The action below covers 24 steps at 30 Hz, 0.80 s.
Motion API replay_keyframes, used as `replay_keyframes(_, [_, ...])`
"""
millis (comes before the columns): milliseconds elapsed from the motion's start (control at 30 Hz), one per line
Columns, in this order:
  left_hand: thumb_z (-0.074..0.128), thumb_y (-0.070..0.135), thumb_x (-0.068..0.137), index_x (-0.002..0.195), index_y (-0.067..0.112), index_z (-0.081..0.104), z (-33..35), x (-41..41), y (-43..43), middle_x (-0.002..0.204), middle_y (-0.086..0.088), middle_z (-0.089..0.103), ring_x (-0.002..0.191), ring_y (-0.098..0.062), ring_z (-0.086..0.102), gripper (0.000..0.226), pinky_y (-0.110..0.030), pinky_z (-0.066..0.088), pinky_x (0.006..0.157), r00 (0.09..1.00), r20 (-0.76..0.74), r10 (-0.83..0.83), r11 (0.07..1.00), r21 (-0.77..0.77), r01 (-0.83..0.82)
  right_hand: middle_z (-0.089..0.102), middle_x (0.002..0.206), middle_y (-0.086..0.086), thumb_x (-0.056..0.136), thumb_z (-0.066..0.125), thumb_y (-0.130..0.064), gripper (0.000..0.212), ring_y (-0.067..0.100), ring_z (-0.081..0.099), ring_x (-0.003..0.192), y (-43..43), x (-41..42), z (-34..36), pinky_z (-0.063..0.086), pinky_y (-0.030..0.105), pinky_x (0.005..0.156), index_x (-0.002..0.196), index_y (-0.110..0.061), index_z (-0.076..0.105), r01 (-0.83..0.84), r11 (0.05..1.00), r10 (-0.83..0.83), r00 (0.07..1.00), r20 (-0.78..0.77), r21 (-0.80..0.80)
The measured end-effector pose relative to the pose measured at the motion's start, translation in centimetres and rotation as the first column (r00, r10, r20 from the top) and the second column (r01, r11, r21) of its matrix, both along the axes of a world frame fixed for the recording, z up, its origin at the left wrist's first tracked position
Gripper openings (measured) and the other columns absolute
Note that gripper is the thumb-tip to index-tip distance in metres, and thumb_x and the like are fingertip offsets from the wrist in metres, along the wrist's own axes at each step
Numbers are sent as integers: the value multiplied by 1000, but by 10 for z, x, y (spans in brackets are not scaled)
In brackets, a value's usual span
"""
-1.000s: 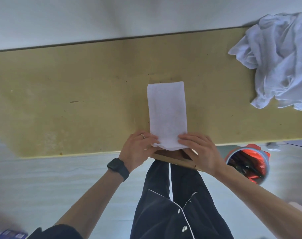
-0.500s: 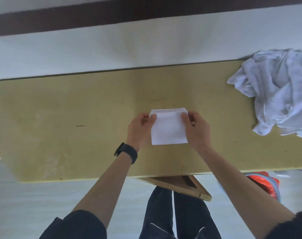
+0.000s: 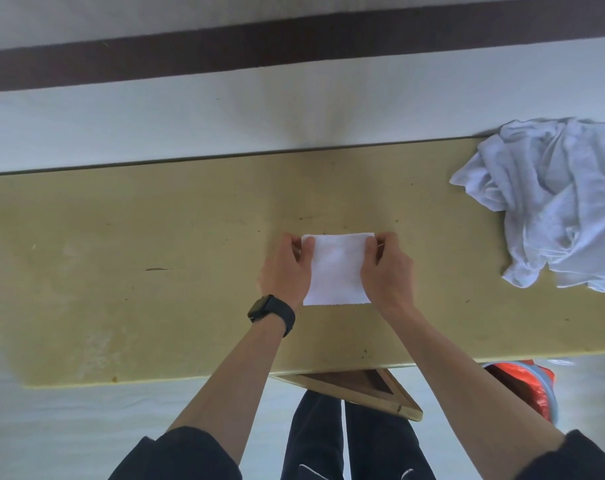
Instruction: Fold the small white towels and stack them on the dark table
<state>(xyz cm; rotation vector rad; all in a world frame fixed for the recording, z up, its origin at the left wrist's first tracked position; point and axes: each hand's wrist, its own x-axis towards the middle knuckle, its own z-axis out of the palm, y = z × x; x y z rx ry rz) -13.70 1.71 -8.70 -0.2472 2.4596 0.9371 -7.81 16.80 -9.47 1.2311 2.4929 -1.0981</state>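
Legs: dark trousers with thin white piping stand at the bottom edge, below the near rim of the tabletop
Sleeves: dark short sleeves end above both elbows; both forearms reach forward over the tabletop
Wooden frame [image 3: 360, 389]: a triangular wooden piece juts out from under the near rim, in front of the legs
Red item [image 3: 526, 386]: a red and blue object sits on the floor at lower right, partly hidden by the right forearm and the tabletop rim
Watch [image 3: 271, 313]: a black band and black face wrap the left wrist
Left hand [image 3: 285, 271]: closed on the left edge of the folded towel, thumb on top near the far corner, fingers curled beneath or beside
Right hand [image 3: 386, 271]: pinches the right edge of the folded towel near its far corner, thumb over the cloth
Folded towel [image 3: 337, 268]: small, white, roughly square, lying flat on the tabletop between the two hands, its near edge free
Tabletop [image 3: 155, 237]: yellowish, scuffed, with small dark marks
Towel pile [image 3: 557, 199]: crumpled white cloths heaped at the far right of the tabletop, well apart from the hands
Floor: pale beyond the far rim, crossed by a dark band at the top
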Motion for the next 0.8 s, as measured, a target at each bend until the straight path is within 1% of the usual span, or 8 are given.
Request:
replay_keyframes(233, [37, 59, 98, 93, 28, 46, -3, 0, 3, 75, 10, 62, 63, -13, 60, 33, -26, 36, 51, 999, -31, -30, 996, -82, 28, 62, 83, -1, 103, 31, -36, 20, 29, 59, 72, -1, 1, 4, 51, 45, 68, 105, -20, 43, -144, 985, 143, 990, 20, 89])
replay_keyframes(400, [35, 61, 96, 97, 28, 43, -1, 1, 2, 78, 9, 62, 65, -19, 62, 34, -33, 49, 59, 992, -73, -107, 981, -168, 93, 55, 102, -4, 101, 32, -47, 32, 28, 54, 72, -1, 9, 13, 37, 36, 64, 118, -20, 41, -224, 948, 190, 968, 163, 226])
replay_keyframes(500, [40, 54, 97, 121, 25, 43, 0, 10, -3, 116, 3, 58, 88, -24, 62, 38, -39, 53, 69, 960, -227, -164, 969, -219, 113, 52, 119, 1, 98, 42, -46, 43, 26, 53, 98, -1, 23, 12, 39, 35, 70, 128, -16, 45, -161, 937, 135, 985, 104, 309])
replay_keyframes(567, [47, 45, 96, 132, 20, 44, -5, 22, -8, 134, -4, 52, 107, -28, 57, 44, -40, 51, 78, 854, -398, -335, 931, -277, 236, 51, 126, 6, 97, 47, -38, 41, 27, 48, 109, -5, 32, 9, 42, 38, 80, 129, -13, 48, -148, 923, 166, 986, -21, 356])
replay_keyframes(633, [50, 40, 95, 140, 18, 46, -16, 33, -10, 145, -4, 47, 123, -27, 50, 50, -43, 45, 95, 713, -484, -507, 858, -363, 363, 47, 138, 7, 98, 48, -31, 40, 26, 43, 121, -12, 34, 4, 40, 40, 95, 133, -12, 47, -211, 904, 277, 951, -134, 371])
replay_keyframes(667, [49, 40, 96, 144, 19, 44, -23, 35, -11, 151, -3, 42, 131, -25, 44, 53, -46, 40, 104, 664, -479, -575, 816, -399, 418, 42, 147, 6, 100, 45, -30, 43, 24, 38, 131, -15, 33, -1, 34, 40, 104, 139, -12, 44, -266, 888, 340, 929, -147, 374])
replay_keyframes(733, [39, 43, 99, 151, 19, 36, -33, 36, -12, 159, 1, 29, 145, -21, 26, 58, -53, 27, 115, 633, -406, -660, 748, -435, 501, 25, 161, 4, 104, 33, -31, 53, 18, 18, 149, -17, 33, -13, 17, 39, 118, 152, -11, 30, -390, 842, 452, 887, -93, 373])
replay_keyframes(800, [32, 46, 100, 156, 21, 25, -41, 35, -15, 164, 3, 17, 150, -18, 12, 61, -55, 13, 119, 628, -338, -701, 706, -454, 544, 10, 166, 2, 105, 22, -36, 59, 14, 2, 153, -15, 37, -25, 5, 43, 122, 157, -11, 15, -482, 800, 521, 853, -15, 357])
